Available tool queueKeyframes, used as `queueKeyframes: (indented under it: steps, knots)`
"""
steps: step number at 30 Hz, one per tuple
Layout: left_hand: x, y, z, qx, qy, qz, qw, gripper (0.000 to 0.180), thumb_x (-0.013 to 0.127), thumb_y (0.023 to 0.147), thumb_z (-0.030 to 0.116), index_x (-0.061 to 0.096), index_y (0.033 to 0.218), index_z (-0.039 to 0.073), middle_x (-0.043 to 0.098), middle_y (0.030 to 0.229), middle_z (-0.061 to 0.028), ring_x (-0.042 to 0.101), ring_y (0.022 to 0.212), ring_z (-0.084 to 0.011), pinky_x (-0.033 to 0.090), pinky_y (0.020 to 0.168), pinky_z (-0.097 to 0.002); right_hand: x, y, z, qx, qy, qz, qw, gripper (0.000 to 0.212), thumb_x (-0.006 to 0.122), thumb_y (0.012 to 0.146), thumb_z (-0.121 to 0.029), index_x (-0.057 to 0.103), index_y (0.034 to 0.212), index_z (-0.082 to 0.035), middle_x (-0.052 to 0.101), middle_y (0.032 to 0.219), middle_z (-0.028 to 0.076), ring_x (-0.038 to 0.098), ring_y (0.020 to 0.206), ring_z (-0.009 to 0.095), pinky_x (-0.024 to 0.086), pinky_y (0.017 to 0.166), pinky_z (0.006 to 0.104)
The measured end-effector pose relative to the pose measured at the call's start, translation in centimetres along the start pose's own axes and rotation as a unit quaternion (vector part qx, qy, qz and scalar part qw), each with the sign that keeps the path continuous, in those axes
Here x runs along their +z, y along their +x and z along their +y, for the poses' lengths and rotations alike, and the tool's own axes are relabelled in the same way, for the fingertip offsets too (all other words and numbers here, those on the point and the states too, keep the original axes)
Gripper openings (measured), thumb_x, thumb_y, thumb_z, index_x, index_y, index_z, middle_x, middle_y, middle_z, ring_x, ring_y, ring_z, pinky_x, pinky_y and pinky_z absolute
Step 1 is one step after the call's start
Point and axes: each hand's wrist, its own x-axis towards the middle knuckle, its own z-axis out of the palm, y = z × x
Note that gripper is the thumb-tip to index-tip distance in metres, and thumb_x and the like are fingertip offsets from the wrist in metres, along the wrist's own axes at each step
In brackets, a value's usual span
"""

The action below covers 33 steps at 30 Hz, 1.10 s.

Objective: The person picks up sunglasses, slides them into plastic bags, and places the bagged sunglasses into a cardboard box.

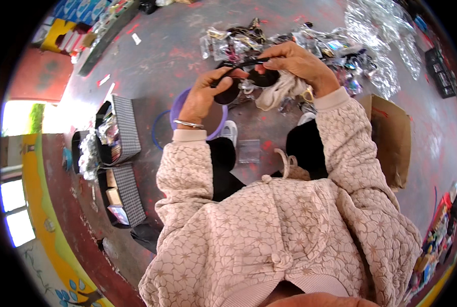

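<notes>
A brown cardboard box (389, 138) stands at the person's right, checked boxes (126, 128) at the left, clear plastic packets (310, 43) heaped ahead. Over a purple bowl (175, 110), the left hand (203, 94) and right hand (297, 61) pinch dark sunglasses (244, 79); the right also clamps a white cloth (279, 89). Hard rubbing could bend the thin arm or drop them.

A pair of dark sunglasses (246, 79) is gripped at one side by the left hand (204, 94) and pinched at the temple arm by the right hand (295, 61), where a whitish cloth (279, 91) is also bunched. A purple bowl (176, 105) is seen beneath, with plastic-wrapped sunglasses (320, 43) heaped beyond on the floor (177, 46).
</notes>
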Motion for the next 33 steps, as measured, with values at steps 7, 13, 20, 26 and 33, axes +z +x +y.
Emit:
queueKeyframes:
  steps: [7,13,20,26,33]
  knots:
    - [-0.3,0.1,0.0,0.021,-0.063,-0.027,0.997,0.028,0.048,0.087,0.007,0.057,0.111,-0.002,0.060,0.109,-0.0091,0.052,0.105,-0.0161,0.037,0.093,-0.0271,-0.1,-0.5,0.2,-0.027,0.061,-0.019,0.998,0.025,0.068,0.077,-0.018,0.066,0.094,0.000,0.065,0.089,0.007,0.060,0.081,0.012,0.046,0.078,0.0223]
    - [-0.4,-0.2,-0.7,0.023,-0.046,0.037,0.998,0.027,0.049,0.086,0.007,0.058,0.111,-0.001,0.061,0.107,-0.0058,0.052,0.099,-0.0112,0.037,0.090,-0.0229,0.3,0.0,0.1,-0.037,0.004,0.002,0.999,0.024,0.066,0.079,-0.014,0.064,0.098,0.001,0.065,0.086,0.005,0.059,0.080,0.011,0.046,0.075,0.0214]
    - [-0.9,0.8,-2.0,-0.006,0.055,0.048,0.997,0.029,0.054,0.086,0.024,0.064,0.105,0.005,0.057,0.078,0.0051,0.040,0.071,-0.0040,0.031,0.066,-0.0192,1.3,0.1,0.7,-0.196,-0.499,0.202,0.820,0.021,0.070,0.071,-0.020,0.064,0.085,-0.005,0.063,0.082,0.005,0.061,0.071,0.020,0.045,0.061,0.0277]
    - [0.7,1.2,-1.8,0.035,0.017,0.069,0.997,0.030,0.048,0.089,0.025,0.049,0.066,0.005,0.064,0.094,-0.0044,0.039,0.072,-0.0059,0.032,0.070,-0.0207,2.4,0.4,0.6,-0.181,-0.510,0.364,0.759,0.018,0.069,0.072,-0.025,0.065,0.076,-0.008,0.060,0.068,0.003,0.059,0.058,0.021,0.044,0.052,0.0298]
    - [1.3,1.4,-3.0,0.061,0.051,0.096,0.992,0.027,0.045,0.091,0.023,0.055,0.102,0.001,0.045,0.078,0.0009,0.036,0.073,-0.0073,0.030,0.067,-0.0195,2.8,0.8,1.3,-0.196,-0.527,0.426,0.709,0.014,0.062,0.080,-0.022,0.062,0.077,-0.008,0.058,0.066,0.004,0.057,0.053,0.024,0.042,0.046,0.0323]
